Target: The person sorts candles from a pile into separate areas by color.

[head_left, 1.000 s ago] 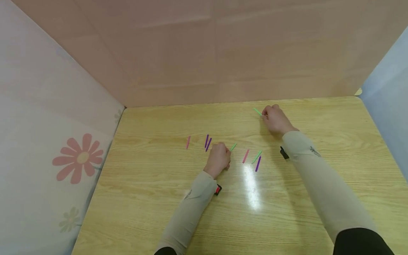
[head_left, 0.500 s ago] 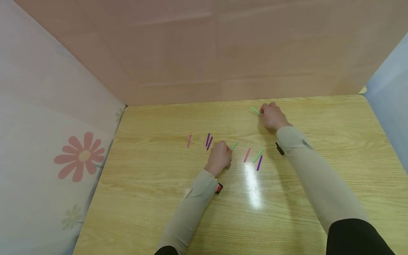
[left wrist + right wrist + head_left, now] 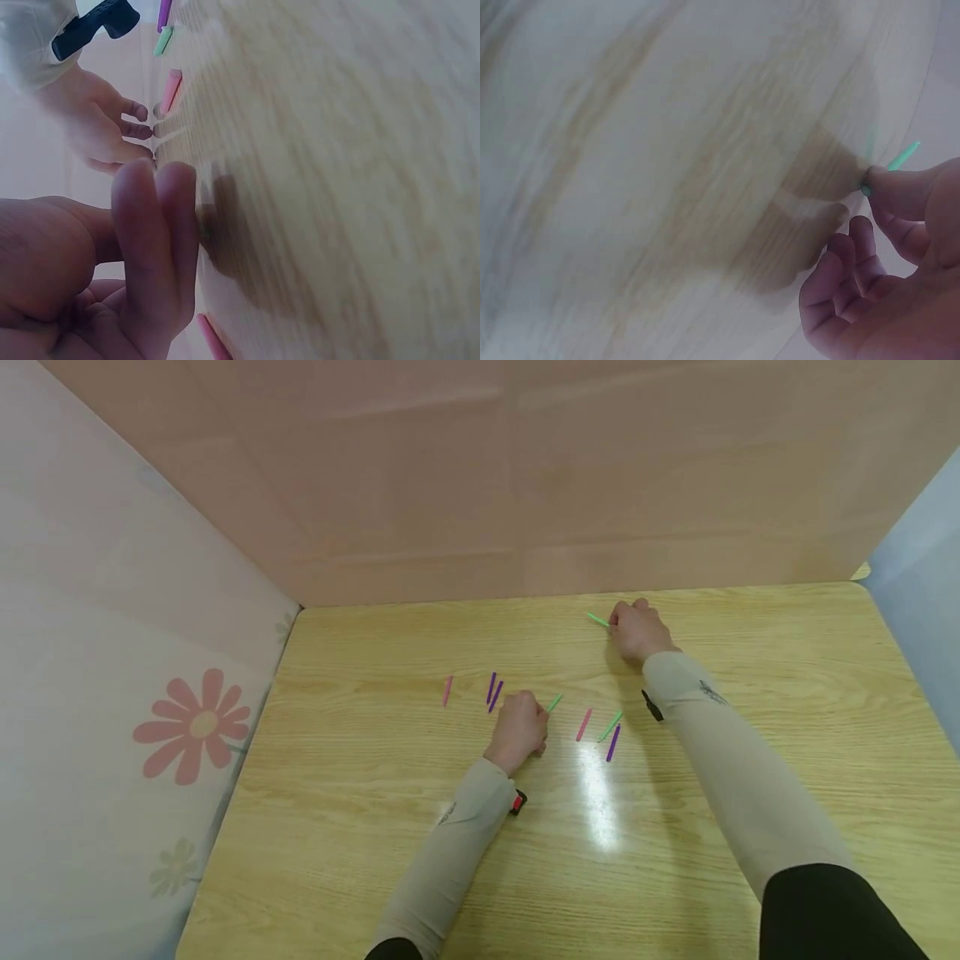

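In the head view my left hand [image 3: 517, 732] is low over the table, fingers bent, at the lower end of a green stick [image 3: 554, 702]. The left wrist view shows its thumb meeting two fingers [image 3: 154, 247], which hide that stick. Farther back, my right hand [image 3: 640, 631] pinches another green stick [image 3: 597, 620] between thumb and finger; in the right wrist view this stick [image 3: 904, 155] pokes out past the thumb. Two purple sticks [image 3: 495, 696] lie left of the left hand. To its right lie a pink stick [image 3: 584, 725], a green stick [image 3: 611, 727] and a purple stick [image 3: 613, 743].
A lone pink stick [image 3: 447, 691] lies farther left on the wood-grain table [image 3: 337, 760]. A brownish-pink sheet [image 3: 420, 510] rises along the back edge. A flower-patterned panel [image 3: 90, 635] stands at the left, a pale blue one [image 3: 918, 560] at the right.
The right hand has shifted a little to the left with its green stick. The left hand and the sticks on the table have kept their places; the head view has shifted slightly.
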The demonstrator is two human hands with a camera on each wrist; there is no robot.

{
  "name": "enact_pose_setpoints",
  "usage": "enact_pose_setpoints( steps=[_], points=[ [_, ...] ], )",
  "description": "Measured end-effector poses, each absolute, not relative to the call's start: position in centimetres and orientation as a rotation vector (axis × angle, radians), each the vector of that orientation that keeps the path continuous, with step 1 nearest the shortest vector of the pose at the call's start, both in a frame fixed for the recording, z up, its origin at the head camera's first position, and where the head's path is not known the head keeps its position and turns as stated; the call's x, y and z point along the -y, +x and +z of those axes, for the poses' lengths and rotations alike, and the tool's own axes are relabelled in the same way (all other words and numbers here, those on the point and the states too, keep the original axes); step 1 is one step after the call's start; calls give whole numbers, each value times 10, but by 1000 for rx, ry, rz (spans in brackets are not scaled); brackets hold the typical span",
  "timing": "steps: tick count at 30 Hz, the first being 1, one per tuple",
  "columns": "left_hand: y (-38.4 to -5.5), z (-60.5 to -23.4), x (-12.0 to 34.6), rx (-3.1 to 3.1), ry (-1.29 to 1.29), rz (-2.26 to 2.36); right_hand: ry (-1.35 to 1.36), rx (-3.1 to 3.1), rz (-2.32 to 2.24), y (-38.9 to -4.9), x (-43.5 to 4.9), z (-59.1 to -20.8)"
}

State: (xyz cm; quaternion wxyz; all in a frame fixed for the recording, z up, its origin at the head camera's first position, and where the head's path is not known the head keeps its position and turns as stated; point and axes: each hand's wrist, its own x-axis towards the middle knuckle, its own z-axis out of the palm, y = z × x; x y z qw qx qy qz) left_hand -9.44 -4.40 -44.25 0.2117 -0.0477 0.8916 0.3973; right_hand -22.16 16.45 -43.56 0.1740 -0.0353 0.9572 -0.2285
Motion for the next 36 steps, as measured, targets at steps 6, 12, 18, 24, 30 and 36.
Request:
enact_pose_setpoints(
  steps=[6, 12, 18, 24, 30, 36],
  points=[
    [-94, -442, 45, -2476, -113, 1113, -68, -2707, -679, -221, -163, -435],
    [-93, -440, 47, -2500, -62, 1108, -64, -2708, -693, -221, -162, -434],
    [-94, -440, 47, -2499, -67, 1110, -56, -2709, -709, -222, -161, -433],
    [-94, -439, 45, -2482, -84, 1115, -38, -2701, -719, -221, -164, -435],
    [-94, -440, 45, -2481, -89, 1118, -50, -2712, -721, -224, -165, -438],
    [-96, -440, 44, -2479, -101, 1098, -73, -2712, -736, -225, -167, -438]
  ],
)
